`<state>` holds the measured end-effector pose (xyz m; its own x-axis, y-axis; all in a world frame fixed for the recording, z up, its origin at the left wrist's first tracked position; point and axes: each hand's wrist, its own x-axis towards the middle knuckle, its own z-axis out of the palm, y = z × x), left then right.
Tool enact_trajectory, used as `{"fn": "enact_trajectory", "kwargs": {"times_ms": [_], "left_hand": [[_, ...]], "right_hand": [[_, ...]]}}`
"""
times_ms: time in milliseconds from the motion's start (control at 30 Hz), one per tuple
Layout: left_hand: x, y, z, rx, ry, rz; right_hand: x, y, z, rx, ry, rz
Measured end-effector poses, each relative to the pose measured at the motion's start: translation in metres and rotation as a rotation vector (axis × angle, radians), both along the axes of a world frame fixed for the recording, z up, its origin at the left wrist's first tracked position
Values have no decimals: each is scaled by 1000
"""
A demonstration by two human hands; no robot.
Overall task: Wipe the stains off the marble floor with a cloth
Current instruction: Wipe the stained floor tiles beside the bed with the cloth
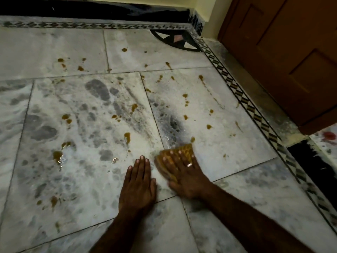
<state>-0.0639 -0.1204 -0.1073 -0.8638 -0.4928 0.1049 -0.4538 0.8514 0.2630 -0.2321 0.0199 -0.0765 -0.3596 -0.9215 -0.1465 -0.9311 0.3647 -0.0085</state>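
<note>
Grey-white marble floor [76,110] carries several brown stains, such as one blot [127,136] in the middle and a wet puddle [58,155] to the left. My right hand [184,176], a ring on one finger, presses flat on an orange-yellow patterned cloth [184,149] that lies on the floor near a tile joint. The cloth's far edge is close to a small stain [192,139]. My left hand [139,183] rests flat on the marble just left of the cloth, fingers together, holding nothing.
A brown wooden door [284,55] stands at the right. A black-and-white patterned border strip [242,99] runs along the floor's edge, with black skirting [91,10] at the far wall. A red spot [329,135] shows beyond the threshold.
</note>
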Motion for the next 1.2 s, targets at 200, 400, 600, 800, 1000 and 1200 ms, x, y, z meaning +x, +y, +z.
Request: {"fn": "enact_trajectory", "kwargs": {"times_ms": [200, 400, 600, 800, 1000, 1200], "left_hand": [[-1, -4, 11, 108, -100, -22], [-4, -10, 9, 104, -138, -53], [-3, -8, 1, 110, -115, -28], [-2, -9, 2, 104, -160, -14], [1, -7, 0, 57, -198, 10], [-11, 1, 5, 34, -181, 14]], "right_hand": [[20, 114, 16, 147, -2, 129], [4, 117, 20, 184, -96, -185], [-1, 85, 8, 5, -40, -423], [9, 21, 2, -120, -74, -169], [2, 84, 2, -155, -37, -107], [-53, 84, -12, -166, 5, -167]]}}
